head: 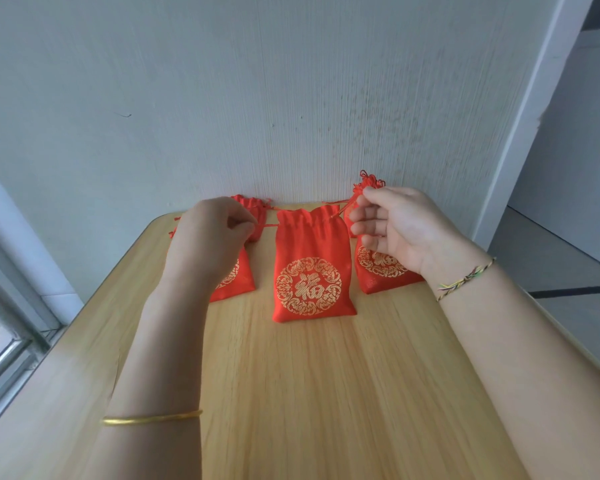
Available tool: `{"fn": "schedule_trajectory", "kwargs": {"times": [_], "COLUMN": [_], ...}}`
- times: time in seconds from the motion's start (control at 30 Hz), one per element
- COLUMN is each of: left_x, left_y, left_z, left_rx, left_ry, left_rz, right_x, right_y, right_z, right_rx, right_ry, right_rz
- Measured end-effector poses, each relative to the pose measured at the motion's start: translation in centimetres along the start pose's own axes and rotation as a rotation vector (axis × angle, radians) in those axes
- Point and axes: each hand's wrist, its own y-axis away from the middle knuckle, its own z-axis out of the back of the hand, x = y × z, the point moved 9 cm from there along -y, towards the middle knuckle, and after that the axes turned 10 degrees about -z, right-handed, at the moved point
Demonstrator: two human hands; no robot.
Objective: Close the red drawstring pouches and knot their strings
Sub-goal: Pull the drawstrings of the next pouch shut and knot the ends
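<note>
Light wood-grain desk (pixel 291 393) butts against a pale textured wall (pixel 222 98). A window frame (pixel 11 341) runs along the left edge.

Five red satin drawstring pouches with gold round emblems sit at the far end of the desk:
- The centre pouch (pixel 310 271) lies flat, nearest of the lot, with its mouth puckered and pointing at the wall.
- The left pouch (pixel 238 271) is mostly hidden under the left grip (pixel 208 237).
- The right pouch (pixel 378 271) is partly behind the right grip (pixel 395 226).
- The far-left pouch (pixel 253 206) and the far-right pouch (pixel 368 181) are by the wall. The far-right one has knotted string bunched on top.

Left grip: fingers curled, pinching the centre pouch's left red string (pixel 269 225), which is drawn out to the left.

Right grip: thumb and forefinger pinch the right red string (pixel 345 206), the other fingers loosely spread. The string runs up and right from the mouth.

Both grips are off the desk, either side of the mouth.

There is a gold bangle (pixel 151 418) on the left forearm and a braided multicolour thread bracelet (pixel 465 277) on the right wrist.
</note>
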Motion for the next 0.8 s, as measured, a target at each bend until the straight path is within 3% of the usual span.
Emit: {"fn": "schedule_trajectory", "kwargs": {"times": [0.23,0.43,0.63,0.73,0.8], "left_x": [1.0,1.8,1.8,1.7,2.6], "left_y": [0.2,0.2,0.2,0.2,0.6], "left_z": [0.3,1.1,1.3,0.8,0.3], "left_rx": [-0.052,-0.146,-0.146,-0.13,-0.155], "left_ry": [0.002,0.005,-0.048,0.057,0.262], "left_rz": [0.041,0.085,0.095,0.138,0.262], "right_x": [-0.4,0.0,-1.0,-1.9,-2.6], "right_y": [-0.1,-0.1,-0.4,-0.8,-1.0], "right_z": [0.1,1.2,1.6,1.4,1.1], "right_rx": [-0.005,-0.113,-0.144,-0.096,-0.061], "right_ry": [-0.036,0.024,-0.08,-0.199,-0.307], "right_rz": [-0.014,0.058,-0.037,-0.127,-0.191]}}
